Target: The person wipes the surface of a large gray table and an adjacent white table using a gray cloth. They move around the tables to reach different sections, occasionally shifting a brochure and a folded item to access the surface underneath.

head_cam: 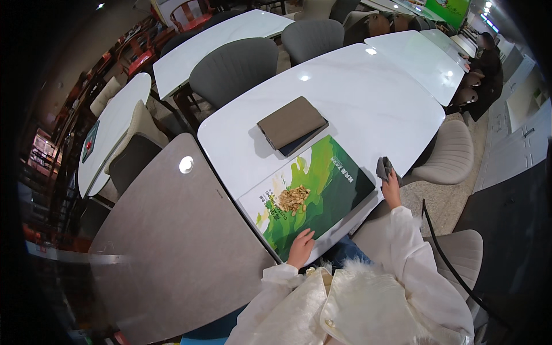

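Observation:
A large green-and-white printed catalogue or sample book lies on the white glossy table in front of me. On its cover sits a small heap of tan, shell-like scraps. My left hand rests at the book's near edge, holding nothing. Beyond the book's right side, my right hand grips a crumpled grey cloth near the table's right edge. A brown book is stacked over a dark one just behind the green book.
A grey-brown table adjoins on the left. Grey chairs stand along the far side, and beige chairs on the right. A black cable curves past my right arm. Another person is at the far right tables.

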Demonstrator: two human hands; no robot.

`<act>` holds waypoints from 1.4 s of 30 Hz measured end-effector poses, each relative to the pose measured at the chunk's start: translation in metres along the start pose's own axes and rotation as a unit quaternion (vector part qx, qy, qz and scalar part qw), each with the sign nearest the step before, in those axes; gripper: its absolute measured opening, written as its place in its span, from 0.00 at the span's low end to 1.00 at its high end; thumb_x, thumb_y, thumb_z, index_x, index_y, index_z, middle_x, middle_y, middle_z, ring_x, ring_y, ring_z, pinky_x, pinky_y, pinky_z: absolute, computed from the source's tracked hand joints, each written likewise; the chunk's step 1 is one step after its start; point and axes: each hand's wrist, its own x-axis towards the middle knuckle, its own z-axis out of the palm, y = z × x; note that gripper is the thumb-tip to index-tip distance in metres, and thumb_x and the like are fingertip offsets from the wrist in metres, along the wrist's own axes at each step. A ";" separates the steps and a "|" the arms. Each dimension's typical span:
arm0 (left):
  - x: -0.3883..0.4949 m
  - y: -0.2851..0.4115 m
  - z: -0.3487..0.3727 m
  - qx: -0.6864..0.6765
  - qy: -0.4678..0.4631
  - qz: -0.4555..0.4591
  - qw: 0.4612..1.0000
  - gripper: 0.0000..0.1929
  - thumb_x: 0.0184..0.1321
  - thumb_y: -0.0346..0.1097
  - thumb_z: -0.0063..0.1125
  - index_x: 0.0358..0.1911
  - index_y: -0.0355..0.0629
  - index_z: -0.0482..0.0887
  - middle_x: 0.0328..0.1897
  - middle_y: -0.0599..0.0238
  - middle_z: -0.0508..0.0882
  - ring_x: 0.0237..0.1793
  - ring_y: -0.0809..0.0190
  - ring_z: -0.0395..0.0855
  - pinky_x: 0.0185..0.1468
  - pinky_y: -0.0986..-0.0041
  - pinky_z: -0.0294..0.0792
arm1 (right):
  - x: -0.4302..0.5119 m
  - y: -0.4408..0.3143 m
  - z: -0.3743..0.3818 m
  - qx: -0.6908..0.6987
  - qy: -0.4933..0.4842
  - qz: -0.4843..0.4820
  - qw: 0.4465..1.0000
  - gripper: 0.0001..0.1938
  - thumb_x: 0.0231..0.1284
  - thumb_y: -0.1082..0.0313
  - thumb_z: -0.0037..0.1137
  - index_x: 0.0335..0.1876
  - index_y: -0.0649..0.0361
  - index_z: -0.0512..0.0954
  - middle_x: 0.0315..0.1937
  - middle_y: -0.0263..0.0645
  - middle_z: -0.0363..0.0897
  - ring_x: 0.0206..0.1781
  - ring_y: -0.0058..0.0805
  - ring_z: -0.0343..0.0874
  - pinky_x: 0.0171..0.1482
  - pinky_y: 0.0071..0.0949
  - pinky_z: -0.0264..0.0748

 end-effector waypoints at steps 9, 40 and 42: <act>0.093 0.033 0.065 0.073 -0.006 -0.015 0.997 0.18 0.62 0.36 0.49 0.54 0.39 0.79 0.60 0.54 0.77 0.58 0.51 0.75 0.60 0.69 0.66 | 0.150 -0.014 0.069 -0.064 -0.123 -0.135 0.981 0.25 0.52 0.77 0.50 0.60 0.64 0.70 0.70 0.51 0.56 0.73 0.48 0.54 0.71 0.39 0.54; 0.360 0.127 0.126 0.322 0.063 -0.041 0.944 0.28 0.58 0.34 0.47 0.64 0.35 0.65 0.73 0.49 0.59 0.70 0.47 0.58 0.70 0.63 0.55 | 0.365 0.019 0.113 -0.171 -0.084 -0.167 0.967 0.27 0.52 0.74 0.50 0.63 0.51 0.70 0.70 0.33 0.61 0.71 0.33 0.60 0.67 0.47 0.58; 0.386 0.119 0.129 0.373 0.046 -0.008 0.927 0.31 0.58 0.38 0.49 0.66 0.32 0.61 0.74 0.47 0.56 0.73 0.48 0.53 0.74 0.63 0.49 | 0.382 0.015 0.118 -0.128 -0.083 -0.158 0.976 0.27 0.51 0.73 0.54 0.62 0.51 0.71 0.71 0.32 0.59 0.72 0.33 0.58 0.68 0.49 0.57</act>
